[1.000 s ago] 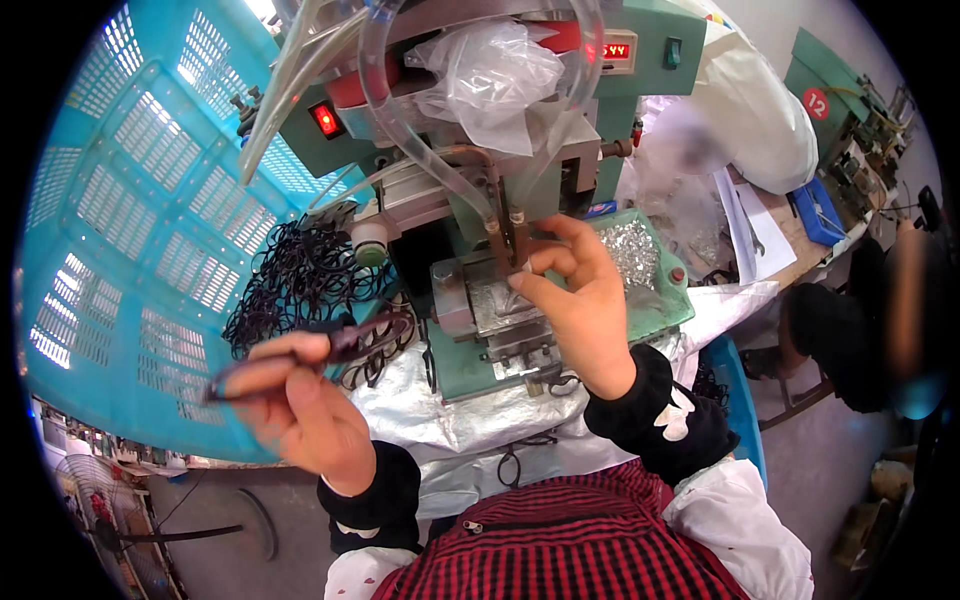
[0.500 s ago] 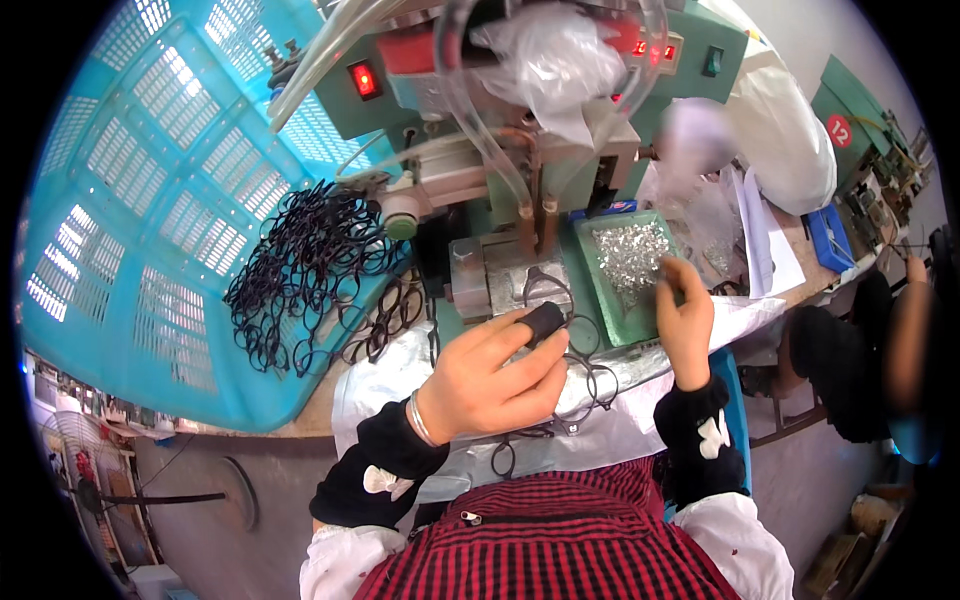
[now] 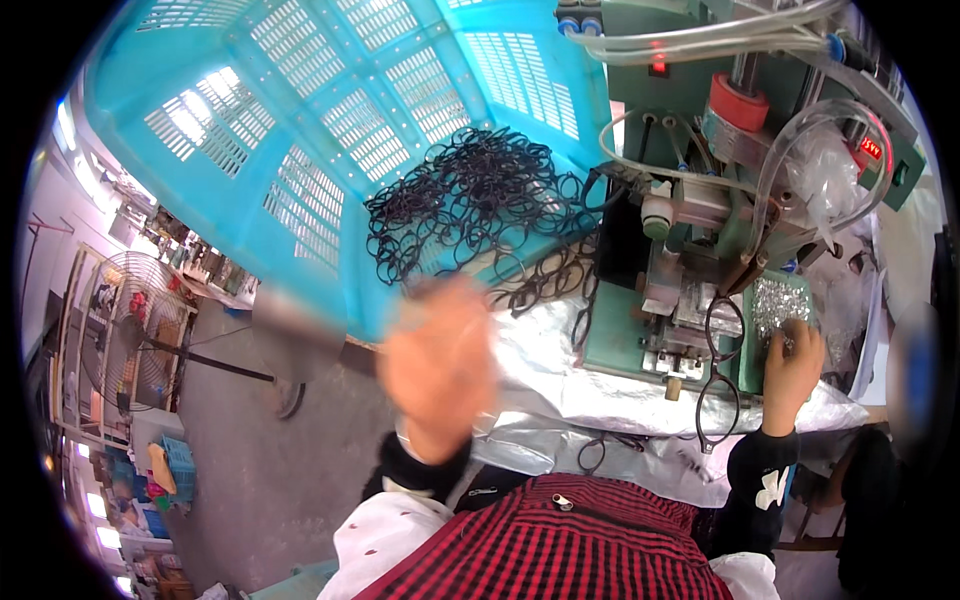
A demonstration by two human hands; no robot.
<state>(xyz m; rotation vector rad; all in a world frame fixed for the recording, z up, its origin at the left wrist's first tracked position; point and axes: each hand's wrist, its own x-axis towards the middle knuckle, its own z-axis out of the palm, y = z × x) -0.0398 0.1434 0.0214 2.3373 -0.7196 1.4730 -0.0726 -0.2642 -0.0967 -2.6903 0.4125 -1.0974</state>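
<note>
My left hand (image 3: 440, 365) is smeared by motion beside the near edge of the turquoise crate (image 3: 240, 225); its fingers cannot be made out. A tangled heap of dark eyeglass frames (image 3: 480, 190) lies in the crate. My right hand (image 3: 795, 375) is at the green tray (image 3: 750, 375), fingertips curled together over small silvery metal pieces (image 3: 783, 305). Whatever it pinches is too small to tell. Between my hands, one dark eyeglass frame (image 3: 718, 370) stays at the metal fixture (image 3: 690, 300) of the bench machine, its lower rim hanging over the front, touched by neither hand.
Silvery sheeting (image 3: 560, 380) covers the bench front, with another dark frame (image 3: 592, 456) lying near my apron. Clear hoses (image 3: 700, 45) loop around the machine head. A standing fan (image 3: 130, 330) is on the floor at left. A clear plastic bag (image 3: 825, 190) hangs at right.
My left hand has left the eyeglass frame at the fixture and swung left toward the crate. The view has turned left. My right hand remains at the tray, fingers more curled.
</note>
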